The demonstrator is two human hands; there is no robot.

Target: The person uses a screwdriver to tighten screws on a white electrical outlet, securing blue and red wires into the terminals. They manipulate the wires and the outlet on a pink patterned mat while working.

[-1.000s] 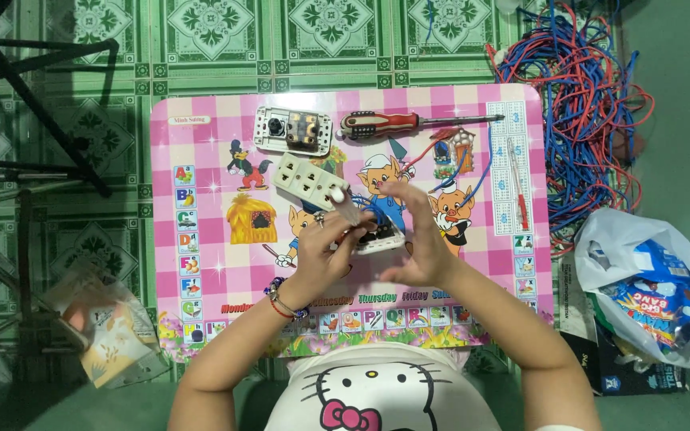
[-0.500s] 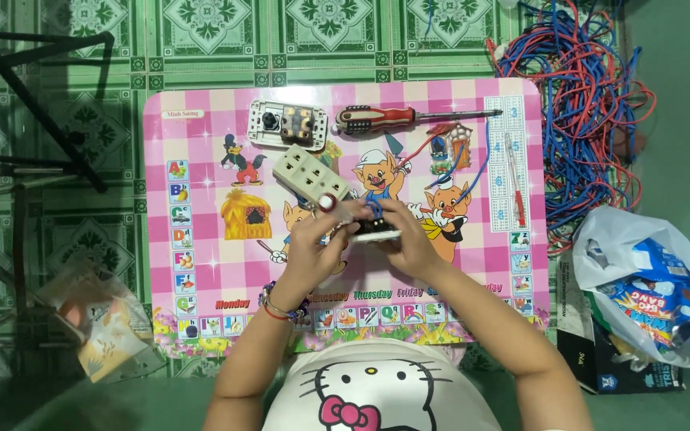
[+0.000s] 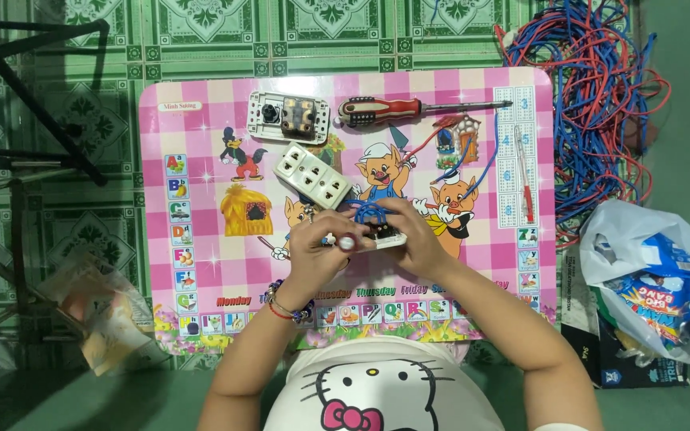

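Note:
My left hand [image 3: 319,249] and my right hand [image 3: 414,237] meet over the middle of a pink cartoon table [image 3: 201,128]. Between them they grip a small white electrical part [image 3: 378,236] with blue wires [image 3: 367,211] curling off its top. My left fingers pinch its left end, my right fingers wrap its right side. A white socket strip [image 3: 311,175] lies tilted just above my left hand. Higher up rest a socket frame with modules [image 3: 288,116] and a red-and-black screwdriver [image 3: 397,109].
A tangle of red and blue wires [image 3: 600,104] lies on the green tiled floor at the right. Below it sits a white plastic bag with blue packets [image 3: 656,295]. A thin red tester pen [image 3: 523,172] lies on the table's right side. A clear bag [image 3: 93,307] is at lower left.
Both hands, still holding the white part, shifted slightly as the view drifted. The socket strip and screwdriver stayed in place.

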